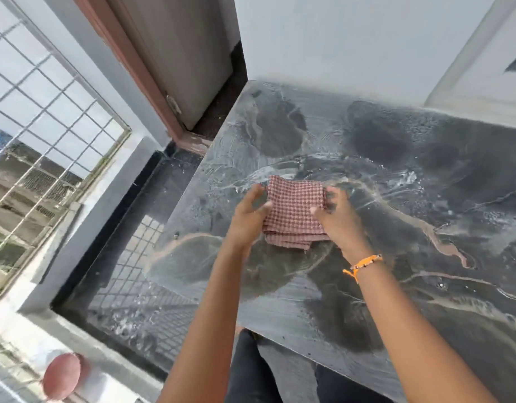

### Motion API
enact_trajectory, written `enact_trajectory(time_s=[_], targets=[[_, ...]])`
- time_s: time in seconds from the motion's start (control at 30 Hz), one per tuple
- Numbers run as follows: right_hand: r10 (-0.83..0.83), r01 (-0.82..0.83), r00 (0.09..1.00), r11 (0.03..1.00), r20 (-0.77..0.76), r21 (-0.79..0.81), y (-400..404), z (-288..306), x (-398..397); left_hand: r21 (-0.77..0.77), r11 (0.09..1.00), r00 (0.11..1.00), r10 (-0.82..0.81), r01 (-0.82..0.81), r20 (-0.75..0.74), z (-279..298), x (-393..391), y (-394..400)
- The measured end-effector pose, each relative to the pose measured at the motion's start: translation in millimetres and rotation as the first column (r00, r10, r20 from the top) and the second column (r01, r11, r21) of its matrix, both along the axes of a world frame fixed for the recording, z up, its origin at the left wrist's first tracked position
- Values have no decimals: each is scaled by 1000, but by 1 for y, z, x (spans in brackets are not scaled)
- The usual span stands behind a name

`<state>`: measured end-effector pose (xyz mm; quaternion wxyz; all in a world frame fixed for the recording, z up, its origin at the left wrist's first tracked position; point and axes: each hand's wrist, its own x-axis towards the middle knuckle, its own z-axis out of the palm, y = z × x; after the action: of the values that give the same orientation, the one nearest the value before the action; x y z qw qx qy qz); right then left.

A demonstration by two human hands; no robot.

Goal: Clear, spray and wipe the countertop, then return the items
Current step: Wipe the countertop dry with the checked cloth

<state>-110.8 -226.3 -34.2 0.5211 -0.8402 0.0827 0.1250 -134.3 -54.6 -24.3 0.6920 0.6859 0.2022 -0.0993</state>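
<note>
A folded pink checked cloth (294, 212) is held just over the dark marble countertop (396, 170), near its left side. My left hand (249, 219) grips the cloth's left edge with the thumb on top. My right hand (336, 219), with an orange band on the wrist, grips the right edge. The countertop is wet, with streaks and smeared water across its surface. No other items stand on it.
A lower wet black ledge (140, 274) runs left of the counter beside a barred window (41, 135). A pink rounded object (62, 376) lies at the bottom left. A door (175, 59) stands behind the counter's far left corner. White walls (352, 39) border the back.
</note>
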Motion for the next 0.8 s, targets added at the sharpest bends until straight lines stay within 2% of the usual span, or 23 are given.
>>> enact_trajectory(time_s=[0.03,0.07,0.1,0.13,0.2,0.27,0.37,0.43,0.5,0.63,0.7,0.8], targets=[[-11,40,993,967,114,-252,13,-2,6,102,994,999,-42,40,18,-2,11,14],[38,58,975,908,218,-416,24,-4,8,247,966,994,-97,83,46,-4,16,25],[111,42,957,862,269,-505,36,-7,9,388,914,985,-157,115,78,-7,20,36],[177,-6,952,826,249,-564,53,-12,12,501,854,972,-215,139,97,-12,26,54],[256,-128,960,754,109,-645,80,-27,11,653,743,960,-266,149,83,-23,29,81],[235,-161,972,690,8,-705,105,-45,10,744,655,966,-253,130,53,-32,29,111],[220,-132,975,587,1,-799,126,-56,7,800,589,973,-228,111,33,-37,22,140],[257,-148,966,568,3,-810,142,-58,5,781,614,976,-215,109,33,-40,19,155],[345,-217,938,547,-18,-808,166,-59,4,759,644,980,-194,92,46,-43,20,163],[571,-343,821,466,-20,-816,220,-59,20,771,634,986,-154,51,61,-47,18,163],[627,-366,779,447,-5,-816,237,-60,42,770,637,987,-143,35,73,-48,17,164],[622,-361,783,458,2,-812,240,-63,82,789,612,984,-167,52,65,-50,20,165]])
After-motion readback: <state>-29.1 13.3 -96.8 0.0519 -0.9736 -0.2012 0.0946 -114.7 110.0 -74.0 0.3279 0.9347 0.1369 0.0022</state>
